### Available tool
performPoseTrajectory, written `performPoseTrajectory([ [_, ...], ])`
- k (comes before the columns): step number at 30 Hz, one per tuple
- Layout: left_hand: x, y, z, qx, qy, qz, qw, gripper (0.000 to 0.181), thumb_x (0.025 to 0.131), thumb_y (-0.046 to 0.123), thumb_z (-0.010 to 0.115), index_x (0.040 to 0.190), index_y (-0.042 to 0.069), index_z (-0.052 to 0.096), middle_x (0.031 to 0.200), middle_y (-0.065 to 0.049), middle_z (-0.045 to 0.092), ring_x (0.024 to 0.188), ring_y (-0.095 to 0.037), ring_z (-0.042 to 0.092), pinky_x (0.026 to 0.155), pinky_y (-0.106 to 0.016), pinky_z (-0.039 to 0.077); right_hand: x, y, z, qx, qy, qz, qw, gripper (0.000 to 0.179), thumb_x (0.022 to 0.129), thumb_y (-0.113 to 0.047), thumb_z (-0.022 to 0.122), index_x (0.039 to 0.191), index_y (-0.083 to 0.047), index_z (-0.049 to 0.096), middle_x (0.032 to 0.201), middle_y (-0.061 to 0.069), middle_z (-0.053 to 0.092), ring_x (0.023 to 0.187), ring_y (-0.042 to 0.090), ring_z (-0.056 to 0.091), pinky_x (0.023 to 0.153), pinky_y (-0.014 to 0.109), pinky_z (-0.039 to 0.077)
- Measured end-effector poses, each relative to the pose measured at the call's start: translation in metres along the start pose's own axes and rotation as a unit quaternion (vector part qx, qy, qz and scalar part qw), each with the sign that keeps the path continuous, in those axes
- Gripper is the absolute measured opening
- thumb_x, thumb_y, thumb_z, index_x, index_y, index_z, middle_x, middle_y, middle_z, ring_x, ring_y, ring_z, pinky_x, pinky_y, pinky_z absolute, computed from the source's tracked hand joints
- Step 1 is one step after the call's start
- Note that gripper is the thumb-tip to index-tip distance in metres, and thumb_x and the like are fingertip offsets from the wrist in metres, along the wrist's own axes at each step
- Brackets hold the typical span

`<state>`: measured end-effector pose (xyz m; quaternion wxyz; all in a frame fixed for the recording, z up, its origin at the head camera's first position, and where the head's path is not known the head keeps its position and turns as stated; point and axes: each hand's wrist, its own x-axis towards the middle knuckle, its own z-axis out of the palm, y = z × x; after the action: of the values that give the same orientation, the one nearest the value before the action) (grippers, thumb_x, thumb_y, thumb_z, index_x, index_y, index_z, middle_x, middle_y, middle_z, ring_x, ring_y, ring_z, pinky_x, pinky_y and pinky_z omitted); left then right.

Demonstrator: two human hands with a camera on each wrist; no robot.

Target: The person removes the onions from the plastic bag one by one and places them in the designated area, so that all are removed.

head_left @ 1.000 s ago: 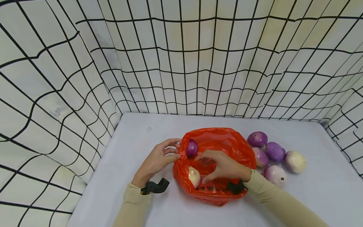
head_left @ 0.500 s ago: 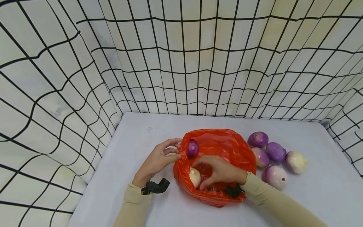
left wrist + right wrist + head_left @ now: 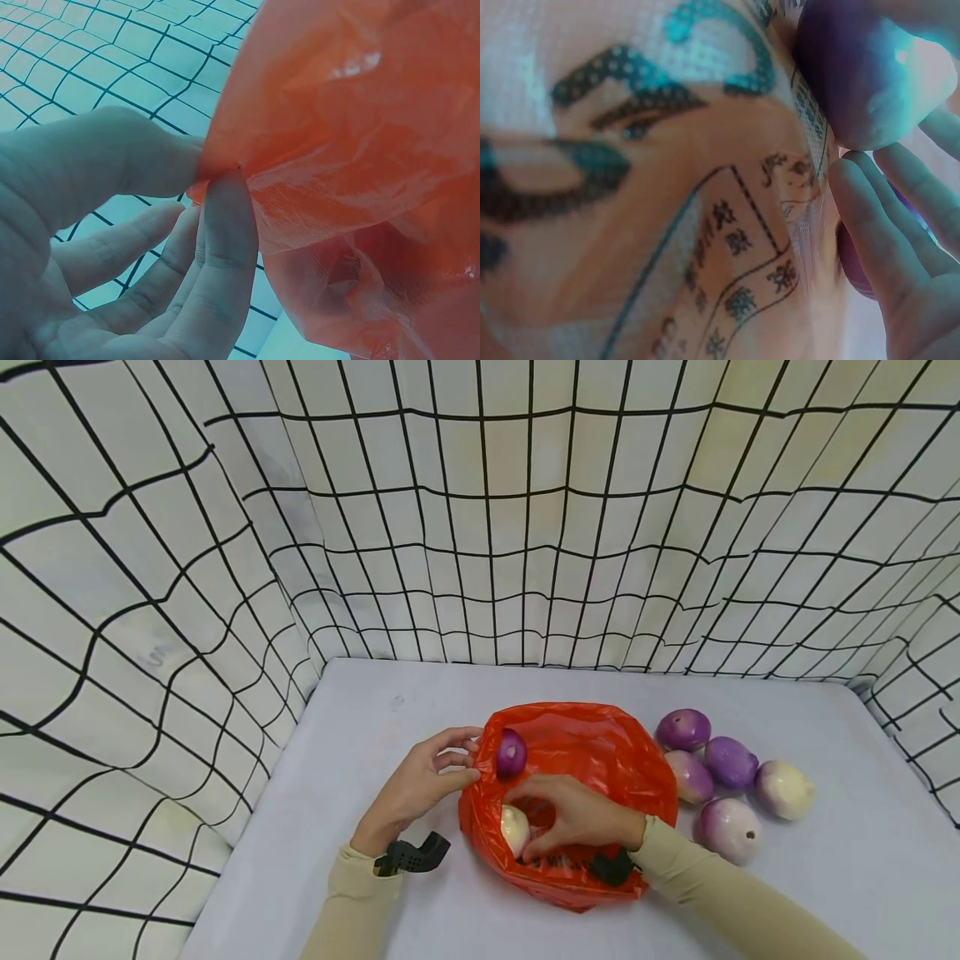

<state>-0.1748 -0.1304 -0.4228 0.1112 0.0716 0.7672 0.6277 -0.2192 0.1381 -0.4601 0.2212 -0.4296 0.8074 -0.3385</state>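
Note:
A red plastic bag (image 3: 577,735) lies on the table with its mouth open. My left hand (image 3: 416,785) pinches the bag's left edge between thumb and fingers, seen close in the left wrist view. Inside, a dark purple onion (image 3: 512,753) sits near that edge, with a cream-and-purple onion (image 3: 514,830) below it. My right hand (image 3: 573,814) reaches into the bag with curled fingers and thumb around this lower onion. In the right wrist view, fingers (image 3: 862,195) touch an onion (image 3: 862,75), with part of another onion (image 3: 853,259) beneath.
Right of the bag lie several purple and whitish onions, among them a purple onion (image 3: 731,762), a pale onion (image 3: 783,789) and a purple-white onion (image 3: 727,831). Black netting over white walls surrounds the white table (image 3: 360,693).
My right hand has moved slightly left and down inside the bag, closing around the cream-and-purple onion. The left hand keeps its pinch on the bag's edge.

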Motion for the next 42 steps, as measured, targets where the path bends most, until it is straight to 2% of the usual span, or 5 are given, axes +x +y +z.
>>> performPoseTrajectory([
  [9,0.001,0.002,0.001,0.001,-0.003,0.009,1.0000,0.052,0.096,0.015,0.071,0.145,0.018,0.055,0.134,-0.012,0.057,0.117,-0.023,0.065,0.093,-0.028,0.061,0.000,-0.002,-0.001,-0.008,0.005,0.003,1.0000,0.059,0.083,-0.043,0.086,0.134,-0.025,0.062,0.133,-0.011,0.068,0.118,0.007,0.065,0.103,0.024,0.056],
  [20,0.002,0.001,0.002,0.007,0.002,0.008,0.9999,0.053,0.095,0.015,0.072,0.145,0.017,0.055,0.134,-0.012,0.057,0.117,-0.022,0.065,0.094,-0.029,0.061,-0.004,-0.004,-0.005,-0.023,0.008,0.004,0.9997,0.056,0.084,-0.044,0.085,0.134,-0.032,0.062,0.133,-0.014,0.067,0.120,0.007,0.063,0.106,0.031,0.056],
  [27,0.001,-0.002,0.001,0.011,0.002,0.011,0.9999,0.054,0.095,0.013,0.071,0.146,0.014,0.054,0.133,-0.014,0.057,0.116,-0.022,0.066,0.093,-0.027,0.061,-0.010,-0.004,-0.011,-0.033,0.026,0.004,0.9991,0.055,0.082,-0.045,0.086,0.131,-0.034,0.063,0.131,-0.017,0.068,0.122,0.007,0.062,0.109,0.037,0.055],
  [32,0.001,-0.001,0.002,0.012,0.006,0.007,0.9999,0.053,0.095,0.013,0.071,0.146,0.016,0.055,0.133,-0.013,0.058,0.117,-0.022,0.066,0.094,-0.029,0.061,-0.016,-0.004,-0.016,-0.032,0.039,0.002,0.9987,0.055,0.082,-0.044,0.087,0.131,-0.034,0.063,0.130,-0.016,0.068,0.122,0.008,0.063,0.108,0.038,0.056],
  [42,0.000,-0.001,0.002,0.010,0.005,0.005,0.9999,0.054,0.095,0.014,0.072,0.146,0.016,0.055,0.134,-0.013,0.058,0.118,-0.023,0.065,0.094,-0.030,0.061,-0.030,-0.003,-0.028,-0.047,0.070,-0.016,0.9963,0.057,0.081,-0.035,0.089,0.132,-0.031,0.063,0.128,-0.012,0.069,0.114,0.006,0.065,0.097,0.027,0.059],
])
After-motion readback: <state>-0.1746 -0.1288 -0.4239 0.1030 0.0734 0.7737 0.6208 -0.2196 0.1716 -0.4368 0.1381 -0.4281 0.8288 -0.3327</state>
